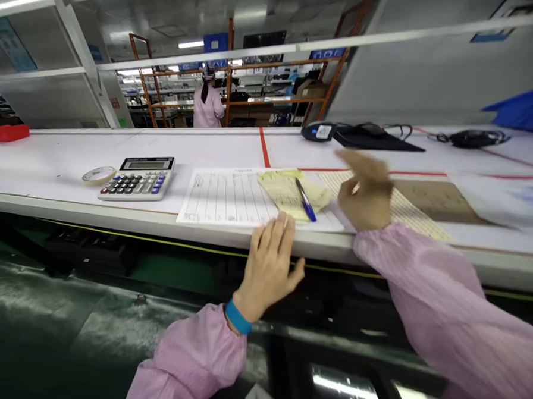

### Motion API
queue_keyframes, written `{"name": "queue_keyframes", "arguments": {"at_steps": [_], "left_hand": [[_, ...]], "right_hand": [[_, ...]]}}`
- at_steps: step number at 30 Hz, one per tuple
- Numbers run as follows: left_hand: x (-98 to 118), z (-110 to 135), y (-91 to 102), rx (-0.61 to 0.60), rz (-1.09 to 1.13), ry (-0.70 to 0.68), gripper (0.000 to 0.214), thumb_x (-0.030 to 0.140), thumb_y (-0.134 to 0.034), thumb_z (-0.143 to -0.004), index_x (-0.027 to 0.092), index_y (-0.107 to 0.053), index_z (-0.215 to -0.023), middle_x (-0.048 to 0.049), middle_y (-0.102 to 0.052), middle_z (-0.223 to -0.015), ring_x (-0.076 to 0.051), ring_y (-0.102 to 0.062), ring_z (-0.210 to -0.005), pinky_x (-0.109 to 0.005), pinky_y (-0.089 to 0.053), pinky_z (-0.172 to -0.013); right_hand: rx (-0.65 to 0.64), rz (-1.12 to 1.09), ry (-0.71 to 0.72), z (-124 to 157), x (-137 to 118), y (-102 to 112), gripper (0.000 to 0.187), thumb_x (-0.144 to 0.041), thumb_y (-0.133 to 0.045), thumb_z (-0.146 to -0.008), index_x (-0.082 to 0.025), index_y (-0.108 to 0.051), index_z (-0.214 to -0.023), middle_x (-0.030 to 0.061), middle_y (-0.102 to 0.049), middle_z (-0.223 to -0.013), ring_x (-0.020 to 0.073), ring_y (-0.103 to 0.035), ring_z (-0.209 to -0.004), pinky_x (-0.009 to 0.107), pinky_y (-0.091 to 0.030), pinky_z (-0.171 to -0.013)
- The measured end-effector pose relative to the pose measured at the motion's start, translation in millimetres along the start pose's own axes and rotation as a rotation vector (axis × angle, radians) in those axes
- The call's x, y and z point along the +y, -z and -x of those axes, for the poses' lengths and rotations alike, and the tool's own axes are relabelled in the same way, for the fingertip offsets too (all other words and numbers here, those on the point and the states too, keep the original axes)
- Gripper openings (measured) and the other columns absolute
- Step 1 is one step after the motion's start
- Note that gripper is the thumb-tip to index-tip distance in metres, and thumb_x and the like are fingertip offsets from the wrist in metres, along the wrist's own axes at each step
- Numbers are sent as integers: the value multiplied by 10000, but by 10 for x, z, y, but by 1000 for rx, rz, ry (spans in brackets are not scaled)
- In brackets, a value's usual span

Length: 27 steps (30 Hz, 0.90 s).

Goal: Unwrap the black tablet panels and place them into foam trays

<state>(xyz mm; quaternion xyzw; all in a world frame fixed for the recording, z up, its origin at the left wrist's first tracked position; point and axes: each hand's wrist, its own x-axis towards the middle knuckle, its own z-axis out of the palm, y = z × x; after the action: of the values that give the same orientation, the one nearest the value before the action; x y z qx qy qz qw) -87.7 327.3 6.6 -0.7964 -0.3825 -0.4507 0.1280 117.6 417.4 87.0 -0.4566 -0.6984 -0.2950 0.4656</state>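
My left hand (269, 265) lies flat and open, fingertips on the front edge of the white table (72, 159), just below a ruled white form (231, 197). A yellow slip (285, 191) rests on that form with a blue pen (305, 201) across it. My right hand (367, 190) hovers to the right of the pen, blurred by motion, its fingers loosely curled and apparently empty. Under it lies a lined sheet (409, 213) and a brown card (436, 199).
A calculator (138, 178) and a round tape disc (98, 174) sit at the left. A barcode scanner (319, 131), black pad (377, 140) and cables lie at the back. A red tray (8, 132) is far left. A person in pink (208, 104) stands by orange shelving.
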Motion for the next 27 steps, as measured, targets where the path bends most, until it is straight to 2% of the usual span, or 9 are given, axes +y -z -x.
{"name": "queue_keyframes", "arguments": {"at_steps": [2,4,6,8,12,15,18,21,27], "left_hand": [[-13,239,164,-133,176,30,569,259,-406,-987,45,-345,-1511,-219,-353,-1614,-306,-291,-1528,-475,-254,-1234],[-15,616,352,-331,375,214,567,248,-408,-985,126,-342,-1535,-155,-249,-1672,-273,-137,-1577,-469,-117,-1289],[-7,1113,522,-528,522,502,538,286,-442,-977,222,-410,-1510,-82,-276,-1672,-253,-144,-1577,-467,-89,-1298],[25,1666,643,-611,523,731,485,311,-457,-967,207,-501,-1438,-131,-402,-1602,-311,-261,-1542,-548,-227,-1257],[216,2563,737,-671,488,1024,443,268,-444,-953,145,-569,-1360,-187,-573,-1439,-318,-500,-1396,-521,-410,-1155],[440,2845,739,-681,497,1145,426,234,-489,-925,102,-611,-1311,-206,-618,-1386,-325,-550,-1345,-511,-404,-1157],[669,2877,731,-627,519,1191,421,208,-512,-914,118,-618,-1311,-183,-612,-1409,-307,-531,-1363,-498,-358,-1190],[890,2847,739,-566,555,1217,436,200,-521,-914,118,-604,-1334,-177,-596,-1429,-295,-512,-1379,-480,-336,-1202],[1373,2846,668,-603,807,1218,594,254,-716,-811,113,-572,-1370,-193,-648,-1358,-307,-594,-1298,-479,-420,-1141]], "right_hand": [[165,-6,-26,237,-78,288,410,-94,-357,-890,-117,-638,-1189,123,-647,-1178,242,-583,-1132,437,-470,-998],[182,-50,-19,709,-187,631,301,-151,-347,-953,-188,-641,-1004,84,-671,-953,212,-625,-938,388,-519,-845],[12,-142,21,1389,-313,919,307,-198,-343,-988,-237,-587,-806,9,-621,-723,158,-606,-687,309,-513,-644],[-226,-206,14,2178,-415,1063,353,-201,-363,-1034,-194,-572,-749,-2,-610,-706,127,-600,-659,260,-503,-605],[-579,-228,-54,3581,-510,924,440,-422,-401,-1103,-145,-637,-854,29,-631,-793,117,-608,-712,235,-518,-636],[-744,-171,-149,4182,-586,703,348,-460,-535,-1048,-136,-650,-1104,65,-639,-959,194,-623,-950,350,-551,-812],[-860,-115,-226,4381,-659,580,370,-451,-608,-1001,-135,-621,-1193,82,-623,-1027,240,-588,-1041,458,-504,-941],[-952,-140,-226,4293,-666,572,321,-450,-631,-987,-134,-643,-1041,68,-616,-981,212,-587,-970,426,-505,-919],[-1111,-371,-124,3498,-779,723,379,-407,-606,-1024,-145,-580,-751,-2,-579,-750,116,-568,-683,236,-504,-666]]}}
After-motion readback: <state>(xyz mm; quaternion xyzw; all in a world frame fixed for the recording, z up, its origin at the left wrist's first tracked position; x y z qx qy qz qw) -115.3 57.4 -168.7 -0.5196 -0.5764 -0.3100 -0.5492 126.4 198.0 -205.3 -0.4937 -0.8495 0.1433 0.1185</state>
